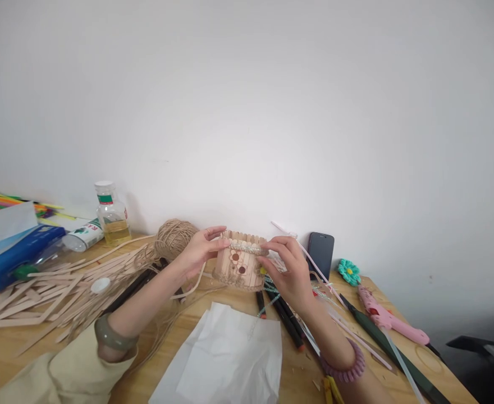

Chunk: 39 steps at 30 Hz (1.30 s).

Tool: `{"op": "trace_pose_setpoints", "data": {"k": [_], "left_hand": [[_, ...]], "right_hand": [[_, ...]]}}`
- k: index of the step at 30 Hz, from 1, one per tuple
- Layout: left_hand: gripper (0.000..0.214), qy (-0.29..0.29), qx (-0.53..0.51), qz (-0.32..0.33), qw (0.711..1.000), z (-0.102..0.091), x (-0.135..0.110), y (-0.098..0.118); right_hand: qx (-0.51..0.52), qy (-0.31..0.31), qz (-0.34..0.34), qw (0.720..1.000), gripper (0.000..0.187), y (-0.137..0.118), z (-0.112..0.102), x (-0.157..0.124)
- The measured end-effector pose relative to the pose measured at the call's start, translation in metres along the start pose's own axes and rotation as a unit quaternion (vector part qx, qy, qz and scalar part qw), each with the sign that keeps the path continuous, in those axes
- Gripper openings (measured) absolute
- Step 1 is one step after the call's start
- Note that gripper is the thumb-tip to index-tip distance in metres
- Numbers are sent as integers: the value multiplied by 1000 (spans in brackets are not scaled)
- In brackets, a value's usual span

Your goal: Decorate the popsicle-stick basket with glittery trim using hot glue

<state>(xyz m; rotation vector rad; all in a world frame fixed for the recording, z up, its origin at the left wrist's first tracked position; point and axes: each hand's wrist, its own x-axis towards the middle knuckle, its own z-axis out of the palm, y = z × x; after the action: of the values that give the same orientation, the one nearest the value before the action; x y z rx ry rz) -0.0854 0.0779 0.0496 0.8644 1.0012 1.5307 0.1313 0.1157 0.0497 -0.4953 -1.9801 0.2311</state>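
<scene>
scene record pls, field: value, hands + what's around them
left hand: grips left side of craft-stick basket
right hand: pinches pale trim at basket rim
basket: held above wooden table
behind left hand: twine ball
left: loose craft sticks, glass bottle
front: white paper
right: phone, pink glue gun, markers

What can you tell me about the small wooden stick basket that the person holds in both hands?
The basket looks made of pale flat wooden sticks set upright side by side in a round wall. A band of light beaded or braided trim runs near its top, and brown round dots decorate the front. It is held just above the wooden table, slightly tilted. The left hand grips its left side; the right hand pinches the trim on the right.
</scene>
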Motion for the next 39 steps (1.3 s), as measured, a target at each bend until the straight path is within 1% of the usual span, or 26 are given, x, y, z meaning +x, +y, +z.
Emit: {"op": "trace_pose_setpoints", "data": {"k": [4,9,14,21,27,30,33,35,37,39], "left_hand": [[50,8,10,3,1000,3,-3,-1],[50,8,14,9,1000,9,-10,4],[51,6,13,25,1000,12,-15,8],[52,5,13,39,999,13,-15,9],[53,9,21,49,999,13,-15,9],[54,12,27,57,998,13,-14,8],[54,15,35,67,997,12,-13,7],[55,16,42,77,996,12,-12,6],[55,18,51,91,994,12,-13,6],[55,15,60,104,993,12,-14,5]], "right_hand": [[-54,13,-52,997,12,0,3,-1],[-85,32,-90,992,9,-5,-1,4],[-99,31,-109,989,10,-10,-5,7],[-114,35,-115,986,15,-5,-3,5],[-98,30,-117,988,16,-2,-4,6],[-86,31,-107,990,15,0,-4,5],[-66,26,-83,994,12,-3,-6,6],[-46,10,-58,997,14,-7,-7,6],[-26,-15,-26,999,19,-11,-8,7],[-8,-40,8,999,20,-14,-8,8]]}}
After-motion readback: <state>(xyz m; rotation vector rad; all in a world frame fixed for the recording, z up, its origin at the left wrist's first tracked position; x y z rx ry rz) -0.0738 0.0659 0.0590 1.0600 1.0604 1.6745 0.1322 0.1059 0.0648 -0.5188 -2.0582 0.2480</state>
